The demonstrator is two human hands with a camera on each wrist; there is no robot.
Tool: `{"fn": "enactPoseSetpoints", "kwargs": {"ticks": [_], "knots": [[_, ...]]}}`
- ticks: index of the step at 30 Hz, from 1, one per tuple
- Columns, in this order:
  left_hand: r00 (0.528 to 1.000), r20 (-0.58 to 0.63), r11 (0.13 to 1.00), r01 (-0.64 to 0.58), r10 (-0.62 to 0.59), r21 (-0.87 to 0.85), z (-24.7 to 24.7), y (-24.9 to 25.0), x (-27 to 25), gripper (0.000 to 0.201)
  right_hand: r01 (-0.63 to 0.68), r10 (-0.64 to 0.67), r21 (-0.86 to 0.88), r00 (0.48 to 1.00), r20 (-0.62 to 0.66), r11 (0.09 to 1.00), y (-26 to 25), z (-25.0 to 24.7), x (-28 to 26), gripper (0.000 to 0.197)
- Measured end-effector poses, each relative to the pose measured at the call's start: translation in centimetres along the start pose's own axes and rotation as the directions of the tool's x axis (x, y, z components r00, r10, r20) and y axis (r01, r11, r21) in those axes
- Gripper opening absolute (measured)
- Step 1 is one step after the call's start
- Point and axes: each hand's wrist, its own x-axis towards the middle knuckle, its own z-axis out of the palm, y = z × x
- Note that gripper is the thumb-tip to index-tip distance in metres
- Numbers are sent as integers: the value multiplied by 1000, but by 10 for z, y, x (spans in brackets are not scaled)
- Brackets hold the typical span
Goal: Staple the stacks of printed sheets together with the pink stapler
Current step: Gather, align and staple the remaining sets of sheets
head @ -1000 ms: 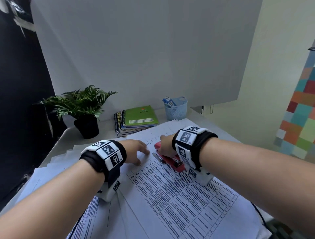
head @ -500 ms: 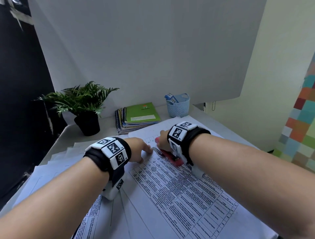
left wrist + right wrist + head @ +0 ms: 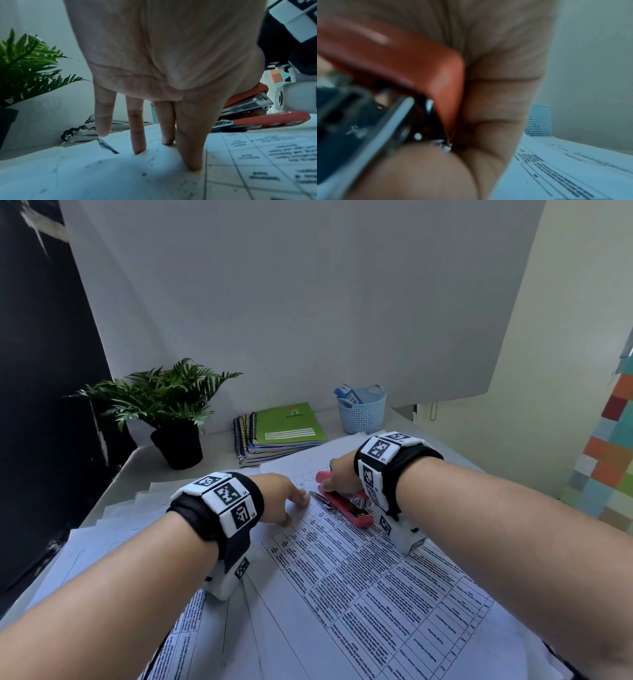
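Right hand (image 3: 342,475) grips the glossy pink stapler (image 3: 346,503) (metal core); left hand (image 3: 284,494) presses flat printed sheets (image 3: 359,587).

A small office or study corner, by the look of it: a white counter (image 3: 442,445) spread with printed sheets (image 3: 359,594), a stack of spiral notebooks (image 3: 281,433), a blue basket (image 3: 361,414) of supplies, a potted fern (image 3: 164,405), and a grey backdrop board (image 3: 291,302) propped behind.

Left hand (image 3: 163,56) fingertips (image 3: 139,148) pressing white printed sheets (image 3: 257,162), pink metal-hinged stapler (image 3: 267,120) just beside, green potted fern (image 3: 25,60) left
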Motion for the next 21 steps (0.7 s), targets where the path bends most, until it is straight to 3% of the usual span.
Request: {"fn": "enactPoseSetpoints", "kwargs": {"ticks": [8,11,14,21], "knots": [[1000,-2,1000,9,-9,-26,-1,0,-1,56,-23,20,-73,999,-42,997,0,2,4,46],[997,-23,996,68,-69,-52,-2,-7,-9,48,28,-32,-142,999,-23,989,-4,6,1,44],[995,-18,992,96,-98,-84,3,-19,-18,40,-8,0,-186,999,-42,983,-11,10,-1,49],[985,-18,976,165,-169,-140,12,-27,-32,38,74,-77,-64,995,-56,995,-30,15,-29,49]]}}
